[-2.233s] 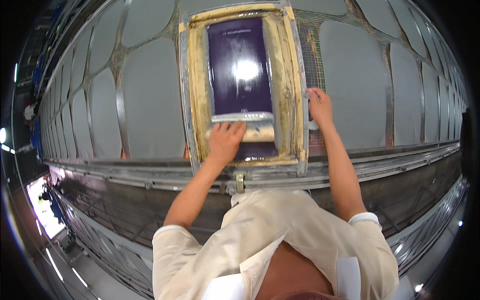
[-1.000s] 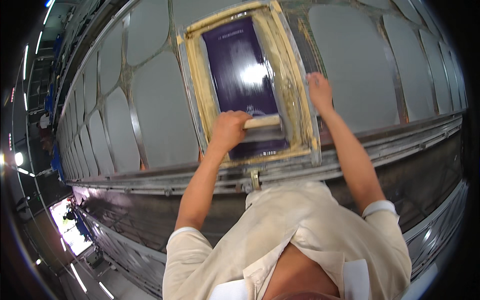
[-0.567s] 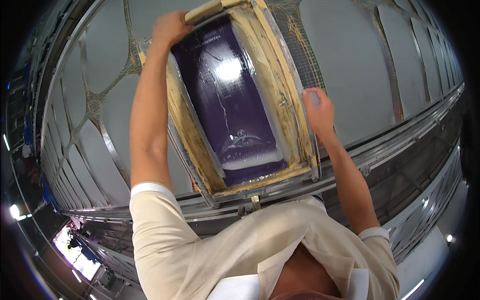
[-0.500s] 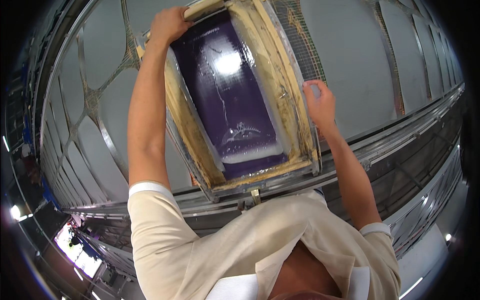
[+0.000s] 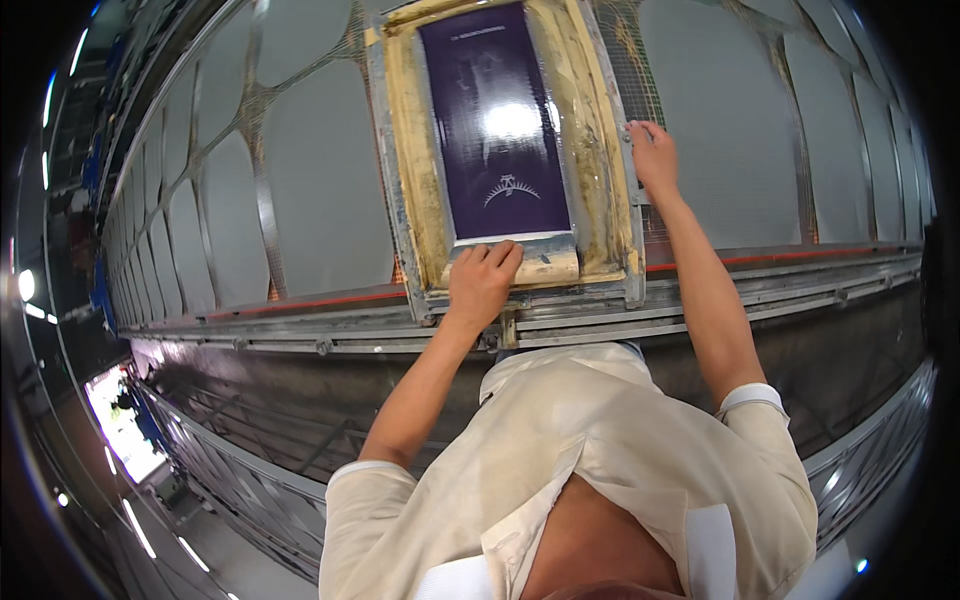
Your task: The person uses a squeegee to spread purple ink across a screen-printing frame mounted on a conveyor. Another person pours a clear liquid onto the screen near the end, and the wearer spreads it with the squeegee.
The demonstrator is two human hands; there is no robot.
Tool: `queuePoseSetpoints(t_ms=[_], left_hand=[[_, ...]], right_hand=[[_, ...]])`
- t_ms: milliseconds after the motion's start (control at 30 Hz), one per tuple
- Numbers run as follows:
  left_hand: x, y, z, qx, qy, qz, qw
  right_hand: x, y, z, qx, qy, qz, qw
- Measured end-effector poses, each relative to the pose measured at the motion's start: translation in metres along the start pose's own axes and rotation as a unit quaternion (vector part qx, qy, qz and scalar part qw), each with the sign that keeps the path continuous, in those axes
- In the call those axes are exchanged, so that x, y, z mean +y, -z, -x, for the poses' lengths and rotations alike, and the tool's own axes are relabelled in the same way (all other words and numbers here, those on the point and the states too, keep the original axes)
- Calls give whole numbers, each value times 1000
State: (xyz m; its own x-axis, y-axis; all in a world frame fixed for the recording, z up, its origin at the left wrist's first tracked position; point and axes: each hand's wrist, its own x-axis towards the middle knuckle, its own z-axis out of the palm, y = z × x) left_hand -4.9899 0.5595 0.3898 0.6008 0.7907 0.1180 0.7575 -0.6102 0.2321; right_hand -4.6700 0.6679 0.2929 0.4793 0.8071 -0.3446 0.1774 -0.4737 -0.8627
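A screen-printing frame [image 5: 632,270] with yellowed taped margins holds a glossy purple printing area [image 5: 500,160] showing a pale curved motif and small lettering. My left hand [image 5: 484,283] is closed on a wide squeegee with a pale wooden body [image 5: 542,264], lying across the near end of the purple area. My right hand [image 5: 652,155] is closed on the frame's right edge at a small metal fitting, its fingertips curled there.
Long rows of grey panels [image 5: 325,180] on a mesh-patterned table run left and right under the frame. Metal rails [image 5: 250,335] line the near edge by my body. A bright opening [image 5: 120,430] and railings are at the lower left.
My left hand and the squeegee have come from the far end of the frame down to the near end. The purple surface now looks more evenly smooth. My right hand stays at the right edge.
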Motion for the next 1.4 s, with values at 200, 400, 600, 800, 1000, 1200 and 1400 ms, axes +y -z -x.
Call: queuePoseSetpoints(t_ms=[200, 400, 600, 800, 1000, 1200, 1400], left_hand=[[3, 4, 2, 35, 22, 27, 999], [-8, 48, -5, 15, 40, 43, 998], [-80, 89, 31, -39, 70, 34, 996], [-128, 129, 90, -66, 37, -35, 997], [-100, 108, 113, -77, 5, -20, 997], [-169, 109, 26, -48, -45, -33, 997], [-293, 86, -168, 62, -28, -69, 995]], right_hand=[[-29, 32, 3, 9, 61, -18, 998], [-65, 25, 26, -4, 116, -59, 991], [-71, -74, 67, 13, 147, -20, 989], [-111, -133, 103, 45, 90, -58, 993], [-86, -132, 70, 68, 103, 20, 992], [-101, -129, 85, 61, 65, 36, 995], [-100, -132, 89, 72, 44, 36, 996]])
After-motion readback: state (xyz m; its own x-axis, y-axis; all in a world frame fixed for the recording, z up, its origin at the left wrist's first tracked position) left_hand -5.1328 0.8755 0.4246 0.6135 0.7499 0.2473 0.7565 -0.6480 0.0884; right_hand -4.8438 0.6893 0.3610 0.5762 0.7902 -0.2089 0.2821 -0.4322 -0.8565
